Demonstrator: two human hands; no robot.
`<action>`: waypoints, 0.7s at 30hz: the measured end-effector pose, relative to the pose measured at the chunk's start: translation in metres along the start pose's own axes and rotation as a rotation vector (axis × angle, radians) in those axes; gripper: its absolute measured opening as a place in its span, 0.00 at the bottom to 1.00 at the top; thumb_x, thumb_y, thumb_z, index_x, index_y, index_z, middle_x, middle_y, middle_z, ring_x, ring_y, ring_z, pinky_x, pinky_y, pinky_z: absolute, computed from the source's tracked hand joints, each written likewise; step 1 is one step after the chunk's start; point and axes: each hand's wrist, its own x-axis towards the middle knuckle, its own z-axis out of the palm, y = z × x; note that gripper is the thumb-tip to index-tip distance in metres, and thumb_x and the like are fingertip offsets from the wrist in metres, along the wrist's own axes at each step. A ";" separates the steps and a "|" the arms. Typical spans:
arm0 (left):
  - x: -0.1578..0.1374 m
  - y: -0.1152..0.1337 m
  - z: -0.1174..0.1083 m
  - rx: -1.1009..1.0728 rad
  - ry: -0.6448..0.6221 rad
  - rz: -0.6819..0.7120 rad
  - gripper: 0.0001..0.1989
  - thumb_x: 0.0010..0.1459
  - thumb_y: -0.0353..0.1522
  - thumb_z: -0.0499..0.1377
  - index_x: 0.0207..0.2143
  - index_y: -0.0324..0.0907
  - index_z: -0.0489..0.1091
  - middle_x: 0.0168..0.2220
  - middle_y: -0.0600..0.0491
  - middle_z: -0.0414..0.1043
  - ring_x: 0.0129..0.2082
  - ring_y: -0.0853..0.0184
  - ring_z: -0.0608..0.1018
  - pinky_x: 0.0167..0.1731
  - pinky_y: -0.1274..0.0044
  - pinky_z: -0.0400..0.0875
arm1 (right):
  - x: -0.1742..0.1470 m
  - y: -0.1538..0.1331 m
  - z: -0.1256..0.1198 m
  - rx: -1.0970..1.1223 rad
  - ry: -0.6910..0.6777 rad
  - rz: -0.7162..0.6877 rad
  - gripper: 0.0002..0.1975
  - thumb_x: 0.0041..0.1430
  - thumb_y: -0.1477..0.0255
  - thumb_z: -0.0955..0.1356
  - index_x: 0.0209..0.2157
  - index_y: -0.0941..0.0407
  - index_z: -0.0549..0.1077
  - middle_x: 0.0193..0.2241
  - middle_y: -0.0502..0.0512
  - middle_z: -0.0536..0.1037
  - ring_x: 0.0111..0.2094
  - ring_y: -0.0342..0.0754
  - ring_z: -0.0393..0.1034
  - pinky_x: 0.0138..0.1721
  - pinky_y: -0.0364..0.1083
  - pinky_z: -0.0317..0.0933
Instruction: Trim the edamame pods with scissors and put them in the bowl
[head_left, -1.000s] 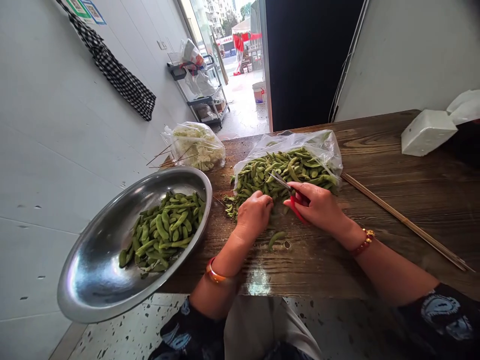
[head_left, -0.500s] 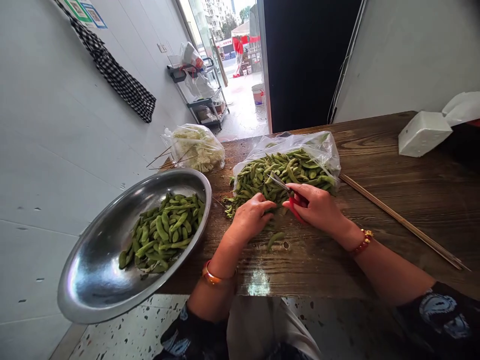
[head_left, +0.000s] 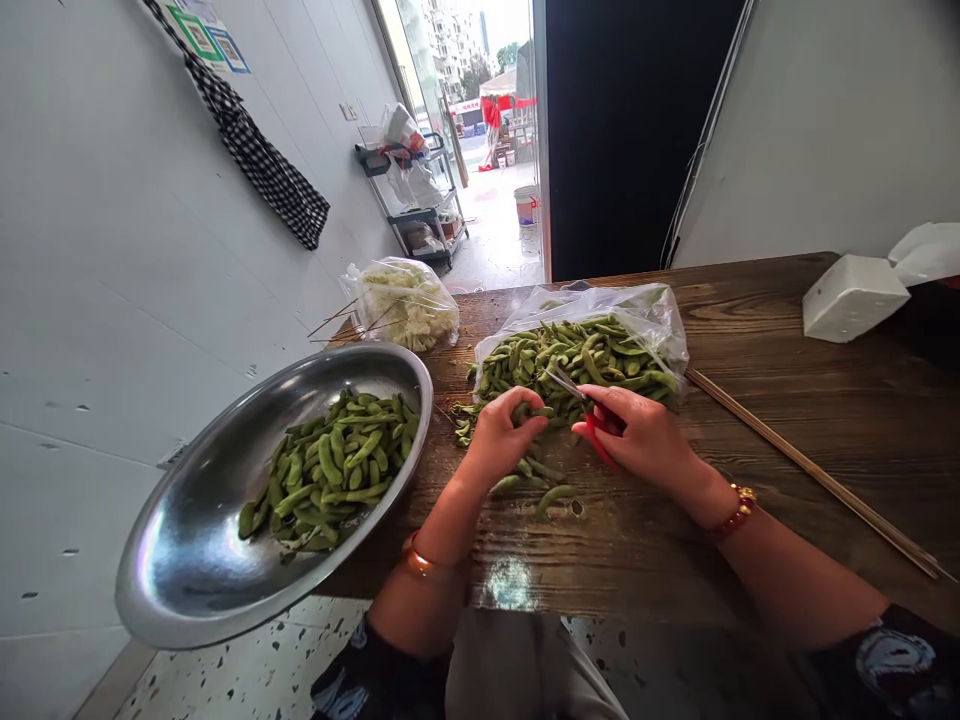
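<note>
As scissors are clasped toward ten o'clock by right hand, a light, firm-looking pod, best held mid-length, is pinched by left hand.

Green QR sign and blue QR sign on wall, wording illegible

the fingers of the left hand conceal part of an edamame pod; the right hand covers some of the red handles of the scissors. the clear plastic bag veils the rear of the edamame heap. the checked cloth is cut by the top edge, the white tissue by the right, and the left sleeve and right sleeve by the bottom. details of the qr-code signs are too small to read; the contents of the trolley's bags are indistinct.
</note>
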 end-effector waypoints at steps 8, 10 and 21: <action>-0.004 0.002 0.007 -0.528 -0.017 -0.195 0.17 0.49 0.39 0.65 0.38 0.37 0.72 0.25 0.54 0.73 0.16 0.79 0.63 0.16 0.83 0.56 | -0.002 -0.005 0.002 -0.012 -0.151 -0.032 0.21 0.54 0.65 0.71 0.50 0.54 0.70 0.29 0.50 0.71 0.29 0.45 0.66 0.33 0.45 0.63; -0.005 0.003 0.008 -0.533 -0.018 -0.193 0.17 0.49 0.39 0.65 0.38 0.37 0.73 0.25 0.54 0.73 0.15 0.79 0.62 0.16 0.83 0.56 | -0.002 -0.004 0.002 -0.016 -0.158 -0.030 0.21 0.54 0.65 0.71 0.50 0.53 0.70 0.29 0.50 0.71 0.29 0.45 0.66 0.33 0.45 0.63; -0.008 0.008 0.015 -0.397 -0.016 -0.128 0.10 0.48 0.35 0.66 0.32 0.38 0.76 0.32 0.50 0.77 0.31 0.69 0.75 0.33 0.78 0.69 | -0.001 -0.005 0.004 -0.014 -0.160 -0.047 0.25 0.51 0.63 0.73 0.50 0.54 0.69 0.37 0.54 0.73 0.35 0.48 0.68 0.38 0.47 0.64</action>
